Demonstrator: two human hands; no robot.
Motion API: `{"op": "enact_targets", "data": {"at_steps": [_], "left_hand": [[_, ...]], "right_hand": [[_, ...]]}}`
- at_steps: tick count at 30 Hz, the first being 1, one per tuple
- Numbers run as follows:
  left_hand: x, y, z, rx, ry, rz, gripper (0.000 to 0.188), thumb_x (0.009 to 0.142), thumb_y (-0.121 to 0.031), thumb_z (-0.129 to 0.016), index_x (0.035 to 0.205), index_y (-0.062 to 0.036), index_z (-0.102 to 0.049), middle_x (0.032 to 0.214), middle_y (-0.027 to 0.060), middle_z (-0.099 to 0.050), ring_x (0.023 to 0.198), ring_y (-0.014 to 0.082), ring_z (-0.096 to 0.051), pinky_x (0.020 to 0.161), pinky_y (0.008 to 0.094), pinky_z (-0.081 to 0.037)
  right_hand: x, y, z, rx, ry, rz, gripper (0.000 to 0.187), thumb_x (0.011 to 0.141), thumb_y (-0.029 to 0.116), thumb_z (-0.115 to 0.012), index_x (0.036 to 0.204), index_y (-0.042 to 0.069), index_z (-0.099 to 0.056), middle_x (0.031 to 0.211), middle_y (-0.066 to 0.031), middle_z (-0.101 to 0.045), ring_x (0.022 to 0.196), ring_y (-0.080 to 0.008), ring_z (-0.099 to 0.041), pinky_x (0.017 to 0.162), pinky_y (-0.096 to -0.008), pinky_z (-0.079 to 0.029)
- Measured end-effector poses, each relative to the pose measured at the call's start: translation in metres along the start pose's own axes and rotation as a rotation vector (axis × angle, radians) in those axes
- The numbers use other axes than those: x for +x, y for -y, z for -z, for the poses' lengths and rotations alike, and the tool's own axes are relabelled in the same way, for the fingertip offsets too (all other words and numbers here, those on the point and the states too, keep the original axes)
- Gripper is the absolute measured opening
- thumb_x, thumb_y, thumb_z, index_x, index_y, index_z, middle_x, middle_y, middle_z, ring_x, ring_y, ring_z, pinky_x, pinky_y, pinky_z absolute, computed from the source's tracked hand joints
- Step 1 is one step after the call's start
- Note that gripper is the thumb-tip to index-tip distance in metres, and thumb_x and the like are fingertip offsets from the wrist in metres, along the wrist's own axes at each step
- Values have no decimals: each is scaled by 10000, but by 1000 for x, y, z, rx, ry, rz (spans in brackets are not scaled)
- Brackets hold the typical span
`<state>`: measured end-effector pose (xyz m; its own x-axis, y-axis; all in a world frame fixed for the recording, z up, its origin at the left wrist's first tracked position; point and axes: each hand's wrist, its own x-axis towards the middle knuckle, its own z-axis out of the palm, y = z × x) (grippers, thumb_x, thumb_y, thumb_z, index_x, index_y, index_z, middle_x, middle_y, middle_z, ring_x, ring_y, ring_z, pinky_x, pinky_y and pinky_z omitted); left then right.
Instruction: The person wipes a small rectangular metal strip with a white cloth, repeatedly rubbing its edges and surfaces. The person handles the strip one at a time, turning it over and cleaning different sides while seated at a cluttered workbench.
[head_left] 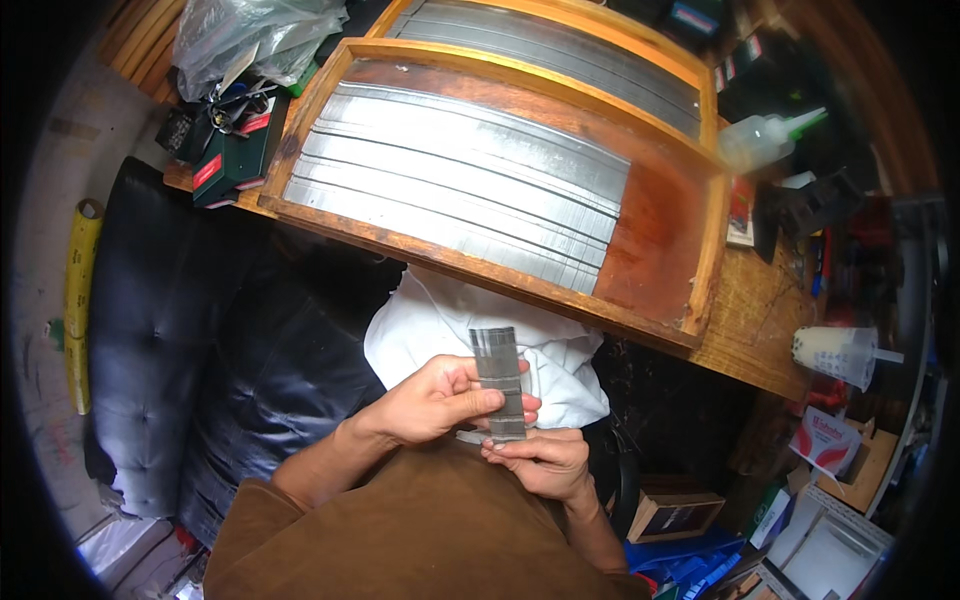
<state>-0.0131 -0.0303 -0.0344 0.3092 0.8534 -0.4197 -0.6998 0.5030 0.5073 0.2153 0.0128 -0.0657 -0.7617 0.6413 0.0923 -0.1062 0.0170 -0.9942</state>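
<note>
Pinching a stack of metal strips (501,368) with the left hand (440,400), the right hand (548,462) curled at its lower end, grip unclear, on the near side of the wooden tray (665,235), seemingly mostly filled with silvery strips (460,180), uncovered only rightward.

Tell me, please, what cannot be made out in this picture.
In the head view:
Left hand: part of its fingers, hidden behind the grey piece.
The grey piece: whether it is one strip or a stack; too small.
Right hand: whether it grips or merely touches the piece's lower end; too small.
Rear tray: its near side, hidden by the front tray.
Plastic bag: its contents, hidden by folds and glare.
</note>
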Motion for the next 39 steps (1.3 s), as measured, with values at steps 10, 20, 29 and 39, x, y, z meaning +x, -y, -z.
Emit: {"op": "enact_targets", "data": {"at_steps": [10,20,29,39], "left_hand": [[5,7,-20,64,-302,-126,245,980,32,-699,1220,70,-672,1113,167,-771,1008,179,-747,880,312,-625],[5,7,-14,59,-214,-57,239,1058,-37,-607,1270,69,-639,1162,163,-759,1033,193,-743,910,313,-620],[17,-4,-4,170,-339,-23,232,986,-99,-741,1162,50,-711,1041,147,-795,885,176,-777,700,256,-609],[51,-42,-9,420,-232,29,182,998,-190,-752,969,-15,-712,991,95,-808,798,104,-743,610,216,-538]], "right_hand": [[4,-2,4,-182,54,56,224,811,-82,-826,1020,-21,-774,931,-150,-800,835,-238,-797,731,-293,-630],[3,-2,2,-124,44,36,186,825,-74,-828,999,-36,-775,956,-164,-801,860,-233,-800,754,-292,-635],[-8,5,-6,-32,8,-18,171,849,-54,-826,1012,-54,-777,993,-174,-805,889,-225,-803,803,-285,-640],[6,11,-26,-111,-257,-100,211,862,-32,-831,1067,-22,-786,1015,-149,-808,924,-205,-796,833,-285,-629]]}}
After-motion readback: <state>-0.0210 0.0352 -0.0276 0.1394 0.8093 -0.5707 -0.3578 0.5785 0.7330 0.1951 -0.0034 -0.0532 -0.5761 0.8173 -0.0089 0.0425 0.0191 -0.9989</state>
